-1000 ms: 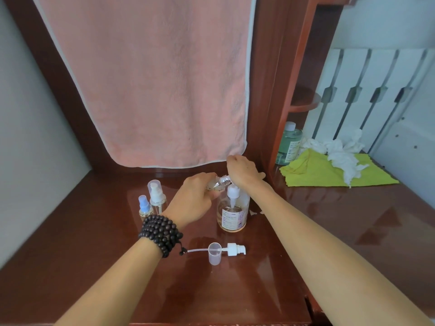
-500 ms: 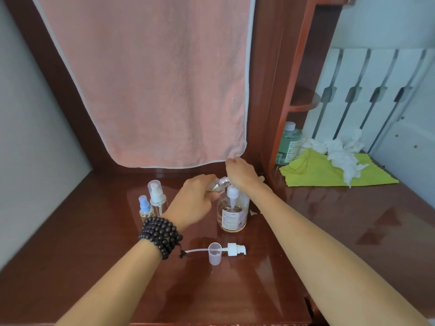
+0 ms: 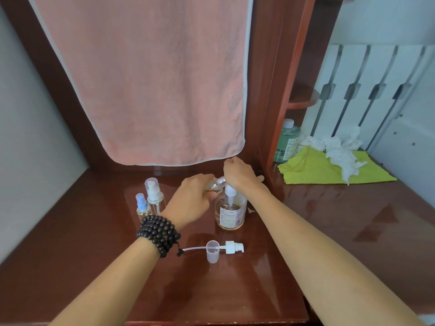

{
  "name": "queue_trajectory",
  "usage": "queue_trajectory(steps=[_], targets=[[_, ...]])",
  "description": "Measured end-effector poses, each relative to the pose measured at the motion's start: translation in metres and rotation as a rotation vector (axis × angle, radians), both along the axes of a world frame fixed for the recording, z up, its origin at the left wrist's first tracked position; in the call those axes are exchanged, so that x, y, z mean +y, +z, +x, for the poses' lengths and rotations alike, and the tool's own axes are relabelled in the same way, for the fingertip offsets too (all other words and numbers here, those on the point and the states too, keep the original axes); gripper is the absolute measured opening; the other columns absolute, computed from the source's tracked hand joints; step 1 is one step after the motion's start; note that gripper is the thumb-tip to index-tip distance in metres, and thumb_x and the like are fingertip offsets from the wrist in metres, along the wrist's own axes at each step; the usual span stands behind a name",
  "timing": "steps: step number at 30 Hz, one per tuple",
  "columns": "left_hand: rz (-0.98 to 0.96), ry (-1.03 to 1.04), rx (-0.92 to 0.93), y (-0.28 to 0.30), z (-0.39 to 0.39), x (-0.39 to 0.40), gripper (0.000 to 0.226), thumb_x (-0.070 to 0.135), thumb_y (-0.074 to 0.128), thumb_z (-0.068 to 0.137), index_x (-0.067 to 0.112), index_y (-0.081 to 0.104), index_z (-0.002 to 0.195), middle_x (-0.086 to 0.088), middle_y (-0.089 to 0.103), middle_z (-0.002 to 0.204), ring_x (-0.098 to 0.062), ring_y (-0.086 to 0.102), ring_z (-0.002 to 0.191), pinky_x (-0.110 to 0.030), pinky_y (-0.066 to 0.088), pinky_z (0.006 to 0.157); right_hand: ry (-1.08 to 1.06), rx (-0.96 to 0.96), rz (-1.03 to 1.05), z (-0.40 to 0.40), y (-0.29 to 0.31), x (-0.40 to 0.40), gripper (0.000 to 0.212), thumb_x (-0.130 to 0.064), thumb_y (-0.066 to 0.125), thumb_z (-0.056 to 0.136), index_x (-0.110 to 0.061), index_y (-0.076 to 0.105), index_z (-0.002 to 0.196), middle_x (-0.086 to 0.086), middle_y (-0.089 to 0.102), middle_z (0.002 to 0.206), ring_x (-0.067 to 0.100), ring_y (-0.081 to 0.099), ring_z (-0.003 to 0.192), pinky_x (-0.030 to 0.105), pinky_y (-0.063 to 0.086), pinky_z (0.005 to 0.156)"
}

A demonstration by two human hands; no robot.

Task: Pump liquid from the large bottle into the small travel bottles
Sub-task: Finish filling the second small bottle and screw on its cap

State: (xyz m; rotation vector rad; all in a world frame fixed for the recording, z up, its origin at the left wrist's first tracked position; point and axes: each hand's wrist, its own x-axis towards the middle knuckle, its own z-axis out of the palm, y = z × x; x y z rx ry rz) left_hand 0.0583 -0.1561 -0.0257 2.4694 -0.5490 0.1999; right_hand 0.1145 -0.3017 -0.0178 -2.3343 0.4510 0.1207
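left hand (image 3: 191, 198) grasps tilted small travel bottle (image 3: 215, 184) at pump | right hand (image 3: 240, 171) curled atop large bottle (image 3: 230, 211) pump, mid-desk (image 3: 235, 290) near back edge

I count three small travel bottles: one in my left hand (image 3: 190, 201), tilted, and two standing at centre left, a blue-capped one (image 3: 142, 206) and a taller clear-capped one (image 3: 154, 193). One large pump bottle (image 3: 230, 214) at centre, under my right hand (image 3: 239, 171). One loose pump head (image 3: 231, 247) and one clear cap (image 3: 212, 251) below it. One green bottle (image 3: 286, 140), one yellow-green cloth (image 3: 313, 169), one pink towel (image 3: 150, 78).
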Motion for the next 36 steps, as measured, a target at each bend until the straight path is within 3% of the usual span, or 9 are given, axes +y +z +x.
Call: queue_trajectory(steps=[3, 8, 13, 16, 21, 25, 28, 32, 36], targets=[[-0.019, -0.003, -0.025, 0.006, 0.000, 0.001, 0.035, 0.012, 0.063, 0.091, 0.008, 0.059, 0.126, -0.010, 0.064, 0.120, -0.025, 0.057, 0.114, -0.019, 0.031, 0.082, -0.004, -0.052, 0.045, 0.000, 0.007, 0.000, 0.049, -0.038, 0.018, 0.102, -0.016, 0.053, 0.128, 0.010, 0.058, 0.129, 0.035, 0.049, 0.123, 0.056, 0.022, 0.106], [-0.021, 0.011, -0.010, 0.001, 0.001, -0.001, 0.036, 0.011, 0.063, 0.091, 0.008, 0.059, 0.127, -0.011, 0.064, 0.120, -0.026, 0.056, 0.114, -0.016, 0.029, 0.080, -0.027, -0.041, 0.056, 0.002, 0.001, 0.001, 0.047, -0.031, 0.019, 0.105, -0.014, 0.053, 0.133, 0.012, 0.056, 0.134, 0.037, 0.047, 0.132, 0.058, 0.020, 0.110], [-0.005, 0.017, -0.001, -0.005, 0.000, -0.003, 0.041, 0.011, 0.063, 0.091, 0.008, 0.057, 0.131, -0.011, 0.063, 0.125, -0.027, 0.055, 0.120, -0.018, 0.030, 0.088, -0.070, -0.007, 0.042, -0.002, -0.005, 0.001, 0.046, -0.025, 0.019, 0.105, -0.015, 0.053, 0.134, 0.013, 0.055, 0.138, 0.037, 0.043, 0.137, 0.058, 0.015, 0.113], [-0.011, -0.008, -0.012, 0.000, 0.000, 0.000, 0.029, 0.010, 0.064, 0.089, 0.006, 0.062, 0.118, -0.012, 0.066, 0.112, -0.028, 0.059, 0.109, -0.022, 0.034, 0.081, -0.032, -0.004, 0.066, -0.005, 0.000, 0.003, 0.048, -0.028, 0.017, 0.100, -0.015, 0.055, 0.125, 0.010, 0.056, 0.129, 0.035, 0.046, 0.131, 0.057, 0.020, 0.111], [-0.026, -0.013, -0.048, 0.007, 0.000, 0.000, 0.034, 0.012, 0.063, 0.091, 0.005, 0.060, 0.124, -0.014, 0.064, 0.120, -0.027, 0.056, 0.113, -0.020, 0.031, 0.082, 0.002, -0.034, 0.079, -0.003, 0.012, 0.003, 0.048, -0.035, 0.017, 0.102, -0.015, 0.056, 0.121, 0.008, 0.057, 0.124, 0.033, 0.048, 0.121, 0.058, 0.021, 0.109], [-0.032, 0.008, -0.040, -0.003, 0.002, -0.001, 0.038, 0.012, 0.064, 0.090, 0.007, 0.058, 0.128, -0.012, 0.064, 0.122, -0.026, 0.056, 0.115, -0.017, 0.031, 0.085, 0.035, 0.051, 0.021, 0.020, -0.013, 0.004, 0.040, -0.031, 0.010, 0.079, -0.017, 0.046, 0.090, 0.011, 0.058, 0.122, 0.036, 0.052, 0.114, 0.061, 0.034, 0.108], [-0.018, 0.009, -0.019, -0.008, 0.002, -0.003, 0.037, 0.011, 0.064, 0.090, 0.006, 0.059, 0.127, -0.012, 0.064, 0.123, -0.028, 0.056, 0.117, -0.027, 0.037, 0.092, 0.015, 0.068, 0.018, 0.022, -0.023, 0.002, 0.039, -0.023, 0.017, 0.091, -0.010, 0.051, 0.105, 0.017, 0.057, 0.128, 0.042, 0.052, 0.124, 0.064, 0.035, 0.109], [-0.030, -0.006, -0.017, -0.007, 0.002, 0.000, 0.037, 0.013, 0.064, 0.090, 0.010, 0.059, 0.127, -0.007, 0.065, 0.120, -0.024, 0.058, 0.113, -0.022, 0.036, 0.089, -0.032, 0.058, 0.018, 0.001, -0.002, 0.001, 0.049, -0.026, 0.019, 0.099, -0.011, 0.057, 0.127, 0.010, 0.055, 0.134, 0.035, 0.045, 0.132, 0.060, 0.016, 0.110], [-0.062, -0.045, -0.032, 0.000, 0.003, 0.004, 0.018, 0.014, 0.064, 0.089, 0.014, 0.063, 0.108, -0.002, 0.065, 0.098, -0.019, 0.058, 0.093, -0.029, 0.041, 0.080, 0.004, -0.019, 0.026, 0.001, 0.009, -0.004, 0.050, -0.034, 0.018, 0.103, -0.014, 0.061, 0.120, 0.010, 0.060, 0.129, 0.033, 0.048, 0.123, 0.059, 0.017, 0.104]])
